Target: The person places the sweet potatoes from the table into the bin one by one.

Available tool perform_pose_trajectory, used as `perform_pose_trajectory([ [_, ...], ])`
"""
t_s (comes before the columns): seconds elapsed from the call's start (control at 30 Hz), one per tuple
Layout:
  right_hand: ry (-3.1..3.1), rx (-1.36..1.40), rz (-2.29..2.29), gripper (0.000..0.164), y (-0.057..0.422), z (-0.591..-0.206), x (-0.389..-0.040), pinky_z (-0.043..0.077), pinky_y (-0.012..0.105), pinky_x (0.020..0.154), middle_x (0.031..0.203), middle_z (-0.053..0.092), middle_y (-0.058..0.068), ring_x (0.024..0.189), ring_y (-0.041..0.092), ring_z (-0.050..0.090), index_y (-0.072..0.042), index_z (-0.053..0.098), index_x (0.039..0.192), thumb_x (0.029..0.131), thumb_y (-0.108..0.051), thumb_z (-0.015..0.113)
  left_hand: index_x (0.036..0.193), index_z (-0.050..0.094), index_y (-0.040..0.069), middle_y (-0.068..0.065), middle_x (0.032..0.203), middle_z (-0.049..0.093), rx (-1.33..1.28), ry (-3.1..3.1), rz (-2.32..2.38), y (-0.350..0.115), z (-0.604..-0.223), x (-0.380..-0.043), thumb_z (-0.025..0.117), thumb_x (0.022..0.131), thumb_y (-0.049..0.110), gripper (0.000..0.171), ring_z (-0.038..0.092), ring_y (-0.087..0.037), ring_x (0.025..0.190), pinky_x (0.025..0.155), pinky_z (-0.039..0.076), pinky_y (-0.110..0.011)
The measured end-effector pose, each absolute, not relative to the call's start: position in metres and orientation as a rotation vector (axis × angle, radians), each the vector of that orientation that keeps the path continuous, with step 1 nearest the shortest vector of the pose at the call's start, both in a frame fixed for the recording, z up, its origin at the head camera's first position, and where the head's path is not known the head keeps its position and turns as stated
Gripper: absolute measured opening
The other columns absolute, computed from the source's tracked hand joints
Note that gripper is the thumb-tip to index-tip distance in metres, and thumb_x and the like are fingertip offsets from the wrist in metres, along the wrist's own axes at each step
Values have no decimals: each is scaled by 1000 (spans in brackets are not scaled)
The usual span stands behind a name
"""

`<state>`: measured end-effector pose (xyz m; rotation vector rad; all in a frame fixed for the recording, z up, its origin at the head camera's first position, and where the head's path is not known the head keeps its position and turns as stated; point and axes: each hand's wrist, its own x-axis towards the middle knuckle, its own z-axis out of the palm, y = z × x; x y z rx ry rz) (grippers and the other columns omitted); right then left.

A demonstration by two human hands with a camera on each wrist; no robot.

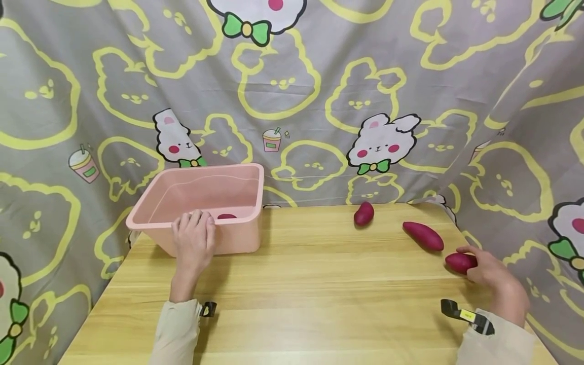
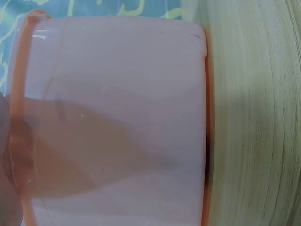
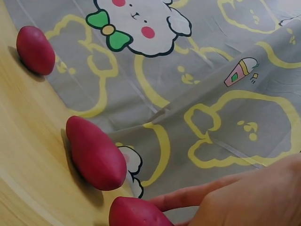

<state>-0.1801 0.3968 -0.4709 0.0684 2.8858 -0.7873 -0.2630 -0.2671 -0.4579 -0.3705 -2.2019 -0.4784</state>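
Note:
My left hand [image 1: 195,238] grips the near rim of a pink plastic bin [image 1: 237,238], fingers hooked over the edge. The bin's outer wall [image 2: 122,113] fills much of the left wrist view. Inside it, part of a purple sweet potato [image 1: 226,216] shows on the floor. At the table's right side my right hand [image 1: 490,271] holds another purple sweet potato [image 1: 460,263] between fingers and thumb. Just beyond it lies a longer sweet potato [image 1: 423,236], also seen in the right wrist view [image 3: 96,153]. A smaller one [image 1: 364,214] lies near the back edge.
The wooden table [image 1: 310,289] carries everything. A grey curtain [image 1: 292,101] with yellow outlines and cartoon animals hangs along the back and both sides. Black straps [image 1: 470,317] sit on both wrists over light sleeves.

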Motion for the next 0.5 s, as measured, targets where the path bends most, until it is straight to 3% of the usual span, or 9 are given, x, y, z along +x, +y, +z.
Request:
perform_pose_trajectory([
  [0.27,2867,166,-766,57,396,-473,-184,39,40,71,112,50,39,91,45,51,10,45,133,78,1,57,90,58,6,-14,90,58,-364,-2194,-492,-267,-460,-264,36,107,29,36,49,-41,89,95,31,-60],
  [0.5,2856,211,-772,54,393,-473,-185,43,50,77,113,48,41,94,48,51,11,41,133,83,-1,57,90,59,5,-16,92,59,-357,-2204,-475,-267,-461,-265,34,107,28,37,50,-42,92,96,31,-61],
])
